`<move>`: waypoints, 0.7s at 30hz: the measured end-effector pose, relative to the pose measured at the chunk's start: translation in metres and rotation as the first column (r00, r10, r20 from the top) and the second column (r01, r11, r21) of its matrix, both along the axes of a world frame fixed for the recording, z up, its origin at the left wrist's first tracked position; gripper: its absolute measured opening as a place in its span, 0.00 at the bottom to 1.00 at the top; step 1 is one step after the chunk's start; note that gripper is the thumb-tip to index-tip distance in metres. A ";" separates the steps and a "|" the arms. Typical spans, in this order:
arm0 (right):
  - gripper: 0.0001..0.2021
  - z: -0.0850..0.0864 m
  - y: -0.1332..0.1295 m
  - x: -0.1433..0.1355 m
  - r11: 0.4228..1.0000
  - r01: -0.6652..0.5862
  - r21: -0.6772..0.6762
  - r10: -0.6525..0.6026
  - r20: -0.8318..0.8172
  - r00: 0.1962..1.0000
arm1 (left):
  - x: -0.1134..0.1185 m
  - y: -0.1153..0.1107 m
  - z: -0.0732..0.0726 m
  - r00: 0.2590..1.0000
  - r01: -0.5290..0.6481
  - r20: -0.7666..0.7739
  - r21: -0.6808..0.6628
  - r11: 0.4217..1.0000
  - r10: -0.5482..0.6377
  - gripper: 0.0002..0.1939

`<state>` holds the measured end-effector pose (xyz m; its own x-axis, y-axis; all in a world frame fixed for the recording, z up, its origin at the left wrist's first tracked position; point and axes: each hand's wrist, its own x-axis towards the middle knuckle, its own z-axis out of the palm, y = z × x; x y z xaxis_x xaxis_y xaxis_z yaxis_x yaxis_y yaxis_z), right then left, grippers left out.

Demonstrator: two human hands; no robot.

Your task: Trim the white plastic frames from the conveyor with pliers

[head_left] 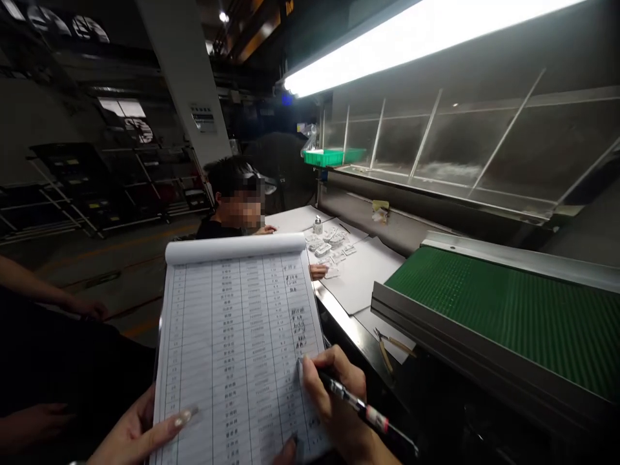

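Observation:
A printed list on paper sheets (242, 349), with handwriting down one column and the top page rolled over the upper edge, is tilted before me. My right hand (341, 391) grips a black pen (361, 407), its tip close to the written column. Only the thumb of my left hand (287, 452) shows, pressed on the sheets at the bottom; its other fingers are hidden. Another hand (140, 429), with long glossy nails, holds the left edge, thumb on top; it appears to be another person's.
A co-worker (232, 200) sits behind the sheets by a white-covered bench (368, 278) with small clear packets (324, 245) and a bottle (318, 226). Cutters (385, 352) lie near a green ribbed belt (494, 310). A green tray (324, 157) stands beyond. Another person's arm (53, 290) is at left.

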<state>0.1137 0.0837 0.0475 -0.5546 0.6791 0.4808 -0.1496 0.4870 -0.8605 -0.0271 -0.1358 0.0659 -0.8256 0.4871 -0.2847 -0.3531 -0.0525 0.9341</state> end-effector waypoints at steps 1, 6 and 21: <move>0.09 0.004 0.000 0.001 1.000 0.001 0.003 -0.001 -0.004 1.000 | -0.001 -0.001 0.002 1.000 0.005 -0.012 -0.027 1.000 -0.005 0.16; 0.09 0.014 0.001 0.002 1.000 0.003 -0.009 -0.003 0.008 1.000 | -0.005 -0.005 0.009 0.992 0.115 -0.032 -0.091 0.989 -0.118 0.16; 0.09 0.013 0.000 0.003 0.999 0.016 -0.029 -0.016 0.029 0.999 | -0.014 -0.013 0.004 0.982 0.187 0.012 -0.085 0.979 -0.187 0.17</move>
<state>0.1163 0.0841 0.0601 -0.5571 0.7014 0.4447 -0.1166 0.4641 -0.8781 -0.0408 -0.1491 0.0695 -0.7212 0.6065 -0.3349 -0.3528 0.0944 0.9309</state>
